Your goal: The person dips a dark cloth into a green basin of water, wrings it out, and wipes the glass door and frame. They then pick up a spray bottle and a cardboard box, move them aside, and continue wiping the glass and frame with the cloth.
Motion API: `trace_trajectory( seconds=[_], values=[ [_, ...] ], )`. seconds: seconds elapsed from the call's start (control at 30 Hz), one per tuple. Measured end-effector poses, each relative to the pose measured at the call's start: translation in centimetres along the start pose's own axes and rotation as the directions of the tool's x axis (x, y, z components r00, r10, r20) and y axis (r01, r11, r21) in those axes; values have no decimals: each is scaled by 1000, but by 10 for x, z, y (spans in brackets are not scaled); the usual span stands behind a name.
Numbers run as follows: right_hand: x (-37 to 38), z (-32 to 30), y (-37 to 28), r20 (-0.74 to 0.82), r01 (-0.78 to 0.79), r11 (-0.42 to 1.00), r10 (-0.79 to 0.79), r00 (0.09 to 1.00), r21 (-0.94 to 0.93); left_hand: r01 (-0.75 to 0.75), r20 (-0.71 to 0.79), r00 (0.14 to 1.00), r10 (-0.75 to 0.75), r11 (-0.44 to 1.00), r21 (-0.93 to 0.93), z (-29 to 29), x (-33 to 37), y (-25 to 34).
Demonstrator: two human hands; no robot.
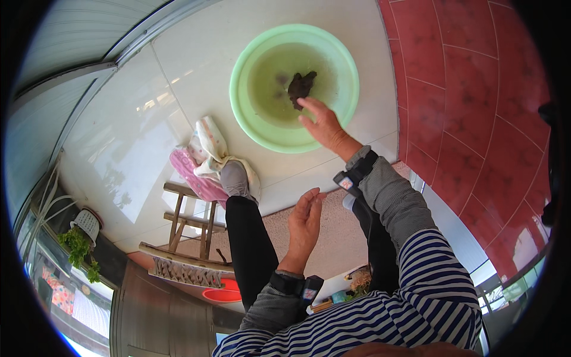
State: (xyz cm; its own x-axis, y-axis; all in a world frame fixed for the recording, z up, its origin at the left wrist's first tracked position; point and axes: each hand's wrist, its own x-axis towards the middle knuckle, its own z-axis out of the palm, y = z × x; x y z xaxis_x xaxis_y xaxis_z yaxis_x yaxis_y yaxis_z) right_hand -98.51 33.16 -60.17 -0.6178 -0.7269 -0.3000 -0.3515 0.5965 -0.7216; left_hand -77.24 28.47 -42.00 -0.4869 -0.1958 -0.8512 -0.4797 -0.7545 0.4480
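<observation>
the right hand [321, 124] is reaching, fingers open, over the green basin [250, 119], fingertips just beside the dark clump [301, 87] soaking in its murky water, perhaps touching. the left hand [304, 221] is hanging open, empty. next calls for closing on the clump.

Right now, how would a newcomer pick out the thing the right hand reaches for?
Find the pale green basin on the white tiled floor, filled with murky water. The right hand reaches over its near rim toward a dark, crumpled lump lying in the water, the darkest thing in the basin.

dark wet clump [301, 87], in green basin [250, 122]
</observation>
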Motion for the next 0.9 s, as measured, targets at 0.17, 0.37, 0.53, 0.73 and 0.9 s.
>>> trace_trajectory(
  seconds=[0.17, 0.37, 0.53, 0.73, 0.9],
  values=[
    [-6, -35, -7, -71, -205, 976, 210, 975, 78, -12, 7, 1000, 12, 999, -41, 0, 4, 4],
    [-29, -13, 4, 69, -204, 978, 201, 977, 42, 3, 5, 1000, -3, 997, -80, -3, 5, 11],
    [3, -6, 73, -140, -335, 936, 319, 937, -108, 52, -4, 999, -53, 996, -70, -10, 3, 18],
    [18, 45, 77, 2, -211, 886, 233, 973, -412, 56, -5, 998, -57, 994, -91, -15, 3, 17],
    [34, 58, 62, -157, -291, 919, 256, 954, -267, 85, -3, 996, -86, 994, -75, -13, 2, 17]
  ],
)
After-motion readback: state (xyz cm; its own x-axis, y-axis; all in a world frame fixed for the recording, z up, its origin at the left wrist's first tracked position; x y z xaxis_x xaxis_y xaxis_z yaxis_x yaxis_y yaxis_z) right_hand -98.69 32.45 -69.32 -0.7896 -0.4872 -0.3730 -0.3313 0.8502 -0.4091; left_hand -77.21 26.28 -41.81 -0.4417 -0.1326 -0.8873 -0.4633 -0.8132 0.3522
